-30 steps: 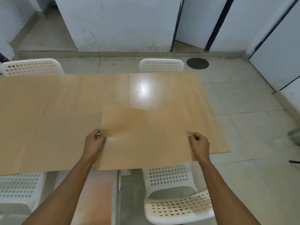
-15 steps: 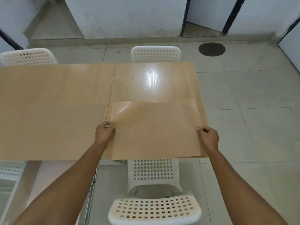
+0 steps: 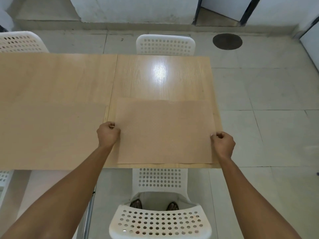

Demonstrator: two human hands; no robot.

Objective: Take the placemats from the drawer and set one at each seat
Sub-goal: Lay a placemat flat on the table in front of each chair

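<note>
Worktop [image 3: 57, 94], pale wood, two panels with a seam; it filled most of my view. On its right panel lay the placemat [image 3: 164, 131], tan, flat, near edge just short of the worktop's near edge, squared to the seat in front of me. A second mat [image 3: 51, 135], or so I judged the faint rectangle, lay on the left panel. My left hand [image 3: 107, 135] pinched the placemat's left edge, my right hand [image 3: 223, 144] its right edge; each grip narrow, fingers curled on the thin sheet. To finish well: keep edges parallel to the worktop, release both sides together, press out any lift. Near chair [image 3: 160, 223] stood between me and the worktop, forcing a reach over it. Far chair [image 3: 165, 44] opposite showed no mat before it.
</note>
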